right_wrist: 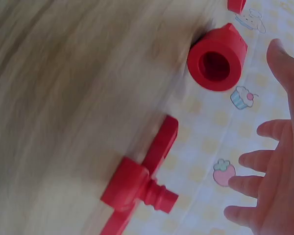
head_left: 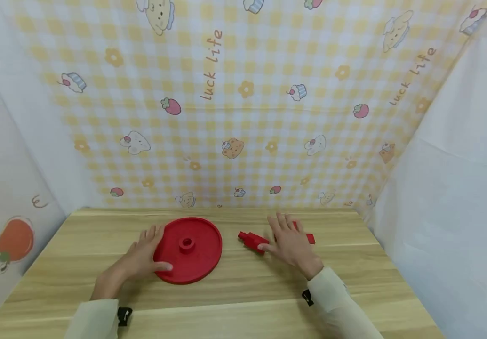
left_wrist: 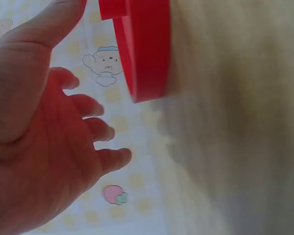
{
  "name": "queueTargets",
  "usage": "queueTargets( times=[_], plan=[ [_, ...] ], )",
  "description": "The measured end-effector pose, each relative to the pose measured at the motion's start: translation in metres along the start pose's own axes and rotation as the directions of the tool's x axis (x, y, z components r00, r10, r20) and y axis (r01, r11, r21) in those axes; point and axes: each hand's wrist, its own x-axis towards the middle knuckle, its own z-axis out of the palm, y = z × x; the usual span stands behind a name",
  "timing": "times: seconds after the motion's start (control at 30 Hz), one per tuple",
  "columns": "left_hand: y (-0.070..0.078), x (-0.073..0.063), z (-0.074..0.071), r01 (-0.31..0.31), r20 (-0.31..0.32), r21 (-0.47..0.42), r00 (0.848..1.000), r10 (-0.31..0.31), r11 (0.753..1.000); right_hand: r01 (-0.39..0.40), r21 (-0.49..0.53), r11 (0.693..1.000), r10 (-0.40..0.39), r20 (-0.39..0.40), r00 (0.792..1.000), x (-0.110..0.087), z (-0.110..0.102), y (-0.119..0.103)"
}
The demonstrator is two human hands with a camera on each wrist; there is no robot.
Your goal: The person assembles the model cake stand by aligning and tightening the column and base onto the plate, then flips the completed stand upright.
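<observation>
The left hand (head_left: pixel 141 256) is spread at the left edge of a round, plastic-looking red disc with a raised central ring (head_left: pixel 203 254); whether it touches, I can't tell; the right hand (head_left: pixel 291 245), fingers apart, is near a stepped red cylinder (head_left: pixel 251 240) and a red bar with a knobbed hub (right_wrist: pixel 127 182); all three pieces lie on a pale wood-grain table (head_left: pixel 235 287).

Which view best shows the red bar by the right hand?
Right wrist view: no hand covers the red bar, though one end meets the frame's edge. In the head view, the right hand partly hides it; the left wrist view shows none.
</observation>
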Motion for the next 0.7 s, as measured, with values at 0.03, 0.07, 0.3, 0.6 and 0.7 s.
queueTargets(
  times=[0.03, 0.07, 0.3, 0.6, 0.7],
  plan=[
    [-0.002, -0.001, 0.002, 0.0, 0.013, -0.017, 1.0, 0.0, 1.0, 0.011, 0.006, 1.0, -0.011, 0.002, 1.0, 0.0, 0.0, -0.001],
    [-0.005, -0.002, 0.003, -0.002, 0.023, -0.028, 1.0, 0.003, 1.0, 0.022, 0.012, 1.0, -0.023, 0.004, 1.0, 0.0, 0.001, -0.003],
    [-0.012, -0.004, 0.007, -0.04, 0.049, -0.096, 0.998, 0.044, 0.995, 0.063, 0.013, 0.998, -0.063, -0.013, 0.998, 0.002, 0.01, -0.007],
    [-0.014, -0.005, 0.006, 0.019, 0.112, -0.125, 0.994, -0.005, 0.992, 0.109, 0.006, 0.994, -0.109, -0.022, 0.994, 0.003, 0.024, -0.012],
    [-0.013, -0.005, 0.005, 0.052, 0.127, -0.119, 0.991, -0.036, 0.991, 0.111, -0.004, 0.994, -0.111, -0.023, 0.994, 0.002, 0.025, -0.015]
  ],
)
